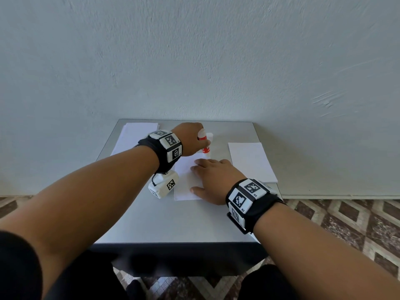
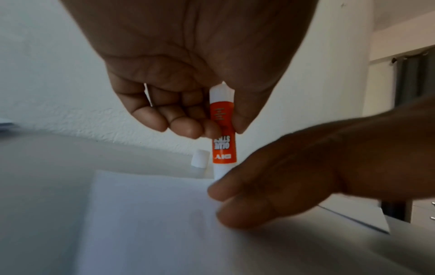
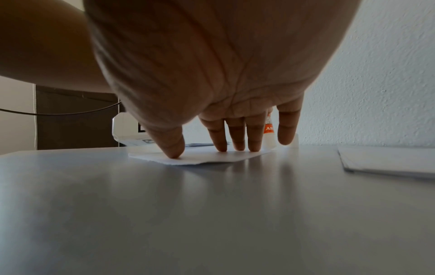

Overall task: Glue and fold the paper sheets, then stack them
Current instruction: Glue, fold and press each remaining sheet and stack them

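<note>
A white paper sheet (image 1: 185, 180) lies in the middle of the grey table (image 1: 173, 221). My left hand (image 1: 190, 138) grips a red-and-white glue stick (image 2: 223, 141), held nose-down at the sheet's far edge (image 2: 150, 188); its tip is hidden behind my right hand's fingers. The stick's white cap (image 2: 200, 160) stands on the table just behind. My right hand (image 1: 213, 179) lies flat with spread straight fingers (image 3: 237, 135) pressing the sheet (image 3: 207, 158) down. The glue stick (image 3: 269, 126) shows between those fingers.
A pile of white sheets (image 1: 134, 137) lies at the table's far left, and another white sheet pile (image 1: 251, 161) at the right (image 3: 388, 160). A white tagged box (image 1: 164, 187) hangs under my left wrist. The wall stands right behind the table; patterned floor surrounds it.
</note>
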